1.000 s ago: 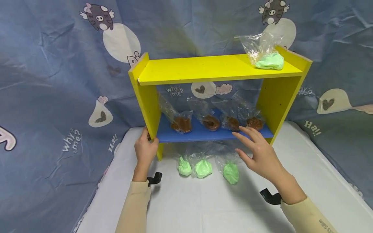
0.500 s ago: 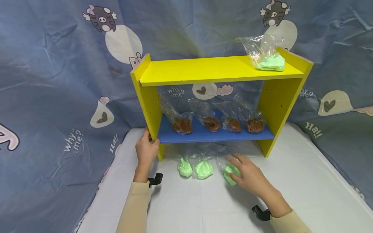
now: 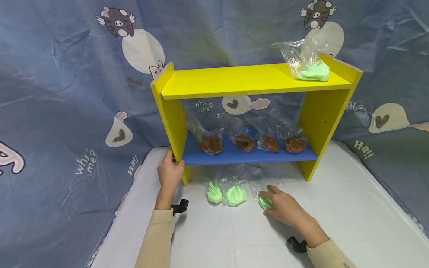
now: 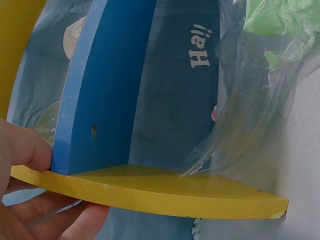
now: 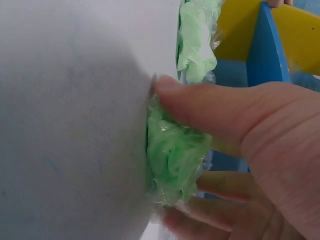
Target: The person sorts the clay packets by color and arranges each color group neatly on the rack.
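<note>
My left hand grips the lower left side panel of a small yellow and blue shelf; in the left wrist view the thumb lies over the yellow panel and the fingers are beneath it. On the table in front of the shelf, my right hand holds a clear bag with a green clay-like lump, thumb on one side and fingers on the other. Two similar bagged green lumps, one at the left and one in the middle, lie beside it.
Several clear bags with brown lumps sit in a row on the blue lower board. Another bagged green lump rests on the yellow top, at its right end. A blue patterned cloth hangs behind the white-covered table.
My right hand has come down and left from before the blue board to the rightmost green lump on the table, its fingers closing round it. The left hand keeps its grip on the panel.
</note>
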### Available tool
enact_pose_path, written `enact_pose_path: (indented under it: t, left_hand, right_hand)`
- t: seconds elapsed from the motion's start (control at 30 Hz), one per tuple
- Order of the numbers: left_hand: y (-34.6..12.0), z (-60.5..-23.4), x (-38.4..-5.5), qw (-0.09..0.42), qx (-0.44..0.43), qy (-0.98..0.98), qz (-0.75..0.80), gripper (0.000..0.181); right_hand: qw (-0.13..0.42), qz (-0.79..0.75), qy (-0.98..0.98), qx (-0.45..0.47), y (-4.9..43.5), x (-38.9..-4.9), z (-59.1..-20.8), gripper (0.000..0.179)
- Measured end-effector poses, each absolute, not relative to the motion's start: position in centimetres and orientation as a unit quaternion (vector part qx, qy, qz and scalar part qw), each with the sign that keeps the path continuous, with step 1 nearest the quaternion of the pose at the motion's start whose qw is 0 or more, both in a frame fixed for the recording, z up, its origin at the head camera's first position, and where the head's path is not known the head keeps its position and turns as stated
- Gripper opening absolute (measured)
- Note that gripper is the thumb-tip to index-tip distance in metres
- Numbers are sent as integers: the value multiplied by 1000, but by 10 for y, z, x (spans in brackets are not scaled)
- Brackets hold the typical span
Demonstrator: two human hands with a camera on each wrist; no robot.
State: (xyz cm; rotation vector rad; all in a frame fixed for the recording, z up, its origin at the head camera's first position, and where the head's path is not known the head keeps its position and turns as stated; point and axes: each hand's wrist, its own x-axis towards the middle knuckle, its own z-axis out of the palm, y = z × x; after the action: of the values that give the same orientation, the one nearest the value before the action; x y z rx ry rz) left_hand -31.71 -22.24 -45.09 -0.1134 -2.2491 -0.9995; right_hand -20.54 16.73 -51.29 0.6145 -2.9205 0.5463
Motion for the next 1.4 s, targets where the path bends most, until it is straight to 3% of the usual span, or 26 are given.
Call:
enact_pose_path:
  t: [0.17,0.43,1.0,1.4]
  left_hand:
    - [-224,-451,-317,334,-46,-859,-385,39]
    - [-224,-450,-316,341,-53,-858,-381,38]
    - [-226,-449,-313,327,-52,-863,-381,41]
    - [-224,-446,-313,313,-49,-868,-381,40]
  right_hand:
    - [34,180,-961,206,165,-206,-509,71]
    - [43,165,-959,225,164,-207,-510,61]
    - [129,175,-927,306,168,-215,-521,41]
    - [137,206,-911,330,174,-213,-518,51]
